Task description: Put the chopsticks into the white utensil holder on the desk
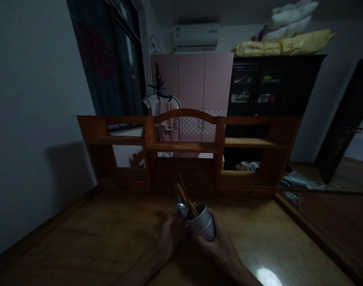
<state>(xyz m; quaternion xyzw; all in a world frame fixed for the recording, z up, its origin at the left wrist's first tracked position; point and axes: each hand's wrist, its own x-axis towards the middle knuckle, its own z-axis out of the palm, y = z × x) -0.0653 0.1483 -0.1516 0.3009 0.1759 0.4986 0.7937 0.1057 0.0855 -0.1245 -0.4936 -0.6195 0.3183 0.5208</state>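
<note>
A grey metal cup (202,222) is tilted to the left above the wooden desk, with dark holes near its base. My right hand (212,242) is wrapped round its lower side and closed on it. Several thin wooden chopsticks (185,198) lean out over the cup's left rim. Beside them a shiny spoon (181,209) shows its rounded metal end. My left hand (171,234) is at the cup's left side, just below the spoon. Its fingers are smeared and dark, so their grip and any contact cannot be made out.
The wooden desk (116,226) spreads beneath my hands, with a wooden shelf unit (184,147) along its back edge. A wall (29,159) borders the left, and a raised wooden edge (312,234) the right. Beyond stand a pink wardrobe (191,79) and dark cabinet (297,87).
</note>
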